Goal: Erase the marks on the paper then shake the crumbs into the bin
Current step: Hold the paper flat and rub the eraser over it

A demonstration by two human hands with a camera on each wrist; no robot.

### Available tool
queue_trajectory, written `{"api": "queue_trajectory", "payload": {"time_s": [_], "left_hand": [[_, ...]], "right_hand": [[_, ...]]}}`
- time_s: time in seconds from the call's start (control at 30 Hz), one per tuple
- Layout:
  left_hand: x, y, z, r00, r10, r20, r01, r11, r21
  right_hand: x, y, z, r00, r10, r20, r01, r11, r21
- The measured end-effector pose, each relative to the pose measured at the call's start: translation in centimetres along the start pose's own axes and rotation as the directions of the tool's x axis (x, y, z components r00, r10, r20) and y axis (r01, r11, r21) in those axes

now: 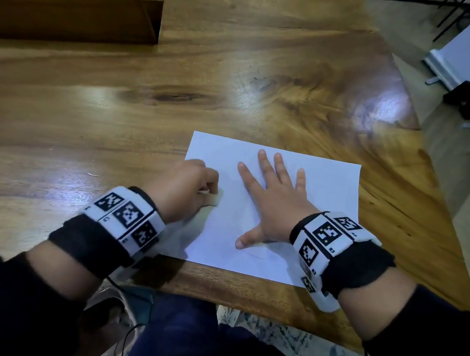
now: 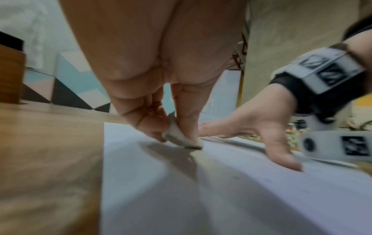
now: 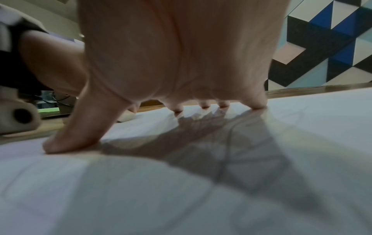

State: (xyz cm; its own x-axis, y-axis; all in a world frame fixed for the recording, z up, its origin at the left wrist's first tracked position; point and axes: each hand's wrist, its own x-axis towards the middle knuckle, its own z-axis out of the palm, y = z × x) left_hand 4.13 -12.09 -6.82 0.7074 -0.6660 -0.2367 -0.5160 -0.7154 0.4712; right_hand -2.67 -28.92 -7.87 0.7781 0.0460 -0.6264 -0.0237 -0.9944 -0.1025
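Note:
A white sheet of paper [image 1: 322, 198] lies on the wooden table near its front edge. My left hand [image 1: 190, 186] pinches a small white eraser [image 2: 179, 136] between thumb and fingers, its lower edge down on the paper's left part. My right hand [image 1: 273, 196] lies flat with fingers spread, pressing the middle of the sheet. Faint pencil lines [image 3: 227, 152] show on the paper under the right palm in the right wrist view. The eraser [image 1: 212, 197] is mostly hidden by the left fingers in the head view.
A brown cardboard box [image 1: 73, 14] stands at the table's far left. The wooden table [image 1: 151, 97] stretches away beyond the paper. Its right edge [image 1: 430, 166] drops off to the floor, where white and black equipment [image 1: 467, 89] sits.

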Motion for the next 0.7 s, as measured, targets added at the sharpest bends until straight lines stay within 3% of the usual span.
{"api": "queue_trajectory", "payload": {"time_s": [0.07, 0.17, 0.23, 0.4, 0.47, 0.6, 0.7], "left_hand": [[-0.7, -0.2, 0.5, 1.000, 0.016, -0.018, -0.017, 1.000, -0.022], [-3.6, -0.6, 1.1, 0.981, 0.090, 0.169, -0.081, 0.995, -0.064], [-3.9, -0.7, 0.8, 0.968, 0.100, 0.228, -0.082, 0.993, -0.088], [-0.3, 0.0, 0.2, 0.999, -0.006, 0.032, 0.007, 0.999, -0.047], [-0.4, 0.6, 0.5, 0.998, 0.023, 0.065, -0.020, 0.999, -0.037], [-1.0, 1.9, 0.8, 0.961, 0.100, 0.258, -0.100, 0.995, -0.010], [1.6, 2.3, 0.3, 0.987, 0.073, 0.140, -0.079, 0.996, 0.034]], "right_hand": [[0.0, 0.0, 0.0, 1.000, 0.000, -0.002, 0.000, 1.000, -0.001], [0.1, 0.1, 0.0, 1.000, 0.003, 0.002, -0.003, 1.000, 0.000], [0.0, 0.0, 0.0, 1.000, 0.002, 0.001, -0.002, 1.000, 0.002], [0.0, 0.1, 0.1, 1.000, 0.000, -0.001, 0.000, 1.000, 0.005], [0.0, 0.1, 0.1, 1.000, 0.000, -0.001, 0.000, 1.000, 0.002], [0.0, 0.1, 0.1, 1.000, 0.002, -0.005, -0.002, 1.000, 0.003], [0.0, 0.1, 0.2, 1.000, -0.005, -0.021, 0.005, 1.000, 0.005]]}}
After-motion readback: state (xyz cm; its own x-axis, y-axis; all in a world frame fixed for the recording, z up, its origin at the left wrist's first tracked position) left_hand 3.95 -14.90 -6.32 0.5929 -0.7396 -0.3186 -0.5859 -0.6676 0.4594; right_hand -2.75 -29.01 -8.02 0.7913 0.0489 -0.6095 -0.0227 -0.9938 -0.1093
